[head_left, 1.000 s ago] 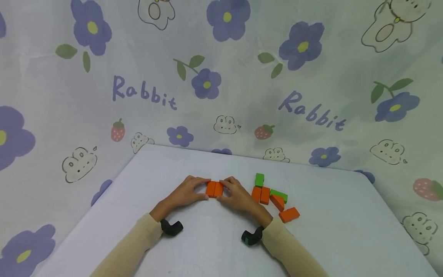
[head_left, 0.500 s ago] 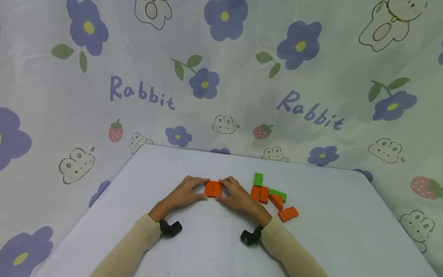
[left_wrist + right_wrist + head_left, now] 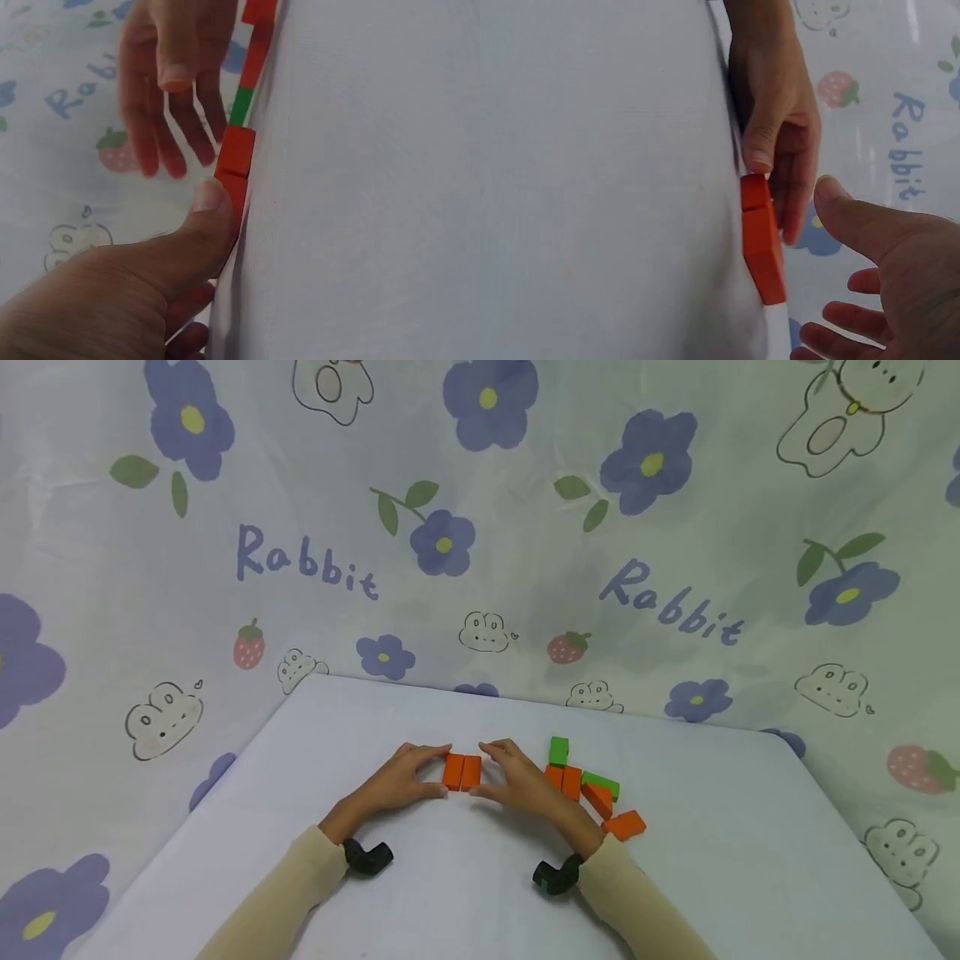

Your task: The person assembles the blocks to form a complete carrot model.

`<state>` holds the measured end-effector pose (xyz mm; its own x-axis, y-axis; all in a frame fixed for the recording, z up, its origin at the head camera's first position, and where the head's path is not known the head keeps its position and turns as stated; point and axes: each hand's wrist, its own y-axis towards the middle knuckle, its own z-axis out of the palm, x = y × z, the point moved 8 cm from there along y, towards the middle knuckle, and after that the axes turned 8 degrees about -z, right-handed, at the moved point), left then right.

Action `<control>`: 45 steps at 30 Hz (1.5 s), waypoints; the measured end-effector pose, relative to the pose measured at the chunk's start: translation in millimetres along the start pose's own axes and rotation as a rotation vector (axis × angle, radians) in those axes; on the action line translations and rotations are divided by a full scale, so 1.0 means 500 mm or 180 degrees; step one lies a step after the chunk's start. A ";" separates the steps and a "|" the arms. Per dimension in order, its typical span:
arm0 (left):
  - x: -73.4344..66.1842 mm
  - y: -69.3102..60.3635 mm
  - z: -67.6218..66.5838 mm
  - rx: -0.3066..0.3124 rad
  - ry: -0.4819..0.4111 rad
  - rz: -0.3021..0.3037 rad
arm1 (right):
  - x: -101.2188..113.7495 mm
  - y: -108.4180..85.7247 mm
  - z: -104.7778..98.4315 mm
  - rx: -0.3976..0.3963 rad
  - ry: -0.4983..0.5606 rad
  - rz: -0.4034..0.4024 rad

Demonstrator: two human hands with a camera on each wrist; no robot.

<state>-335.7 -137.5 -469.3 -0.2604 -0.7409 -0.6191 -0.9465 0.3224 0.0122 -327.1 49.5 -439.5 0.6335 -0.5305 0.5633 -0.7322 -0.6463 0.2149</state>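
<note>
The right hand, fingers parted, had just released 2 orange, rectangular, wooden-looking blocks side by side below frame centre, seemingly leaving the left hand, pinching the left block, to steady them.

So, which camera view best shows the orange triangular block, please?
The head view: the orange triangular block shows its three-sided face. In the left wrist view I cannot identify it; the right wrist view lacks it.
</note>
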 end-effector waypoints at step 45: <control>-0.012 0.000 0.010 -0.0191 0.0205 0.0047 | -0.094 -0.141 -0.119 0.0191 -0.0988 0.0480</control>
<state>-333.1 -130.0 -469.7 -0.2843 -0.7732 -0.5668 -0.9517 0.2992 0.0692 -320.0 152.6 -433.4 0.5719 -0.7579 0.3138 -0.8132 -0.5742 0.0952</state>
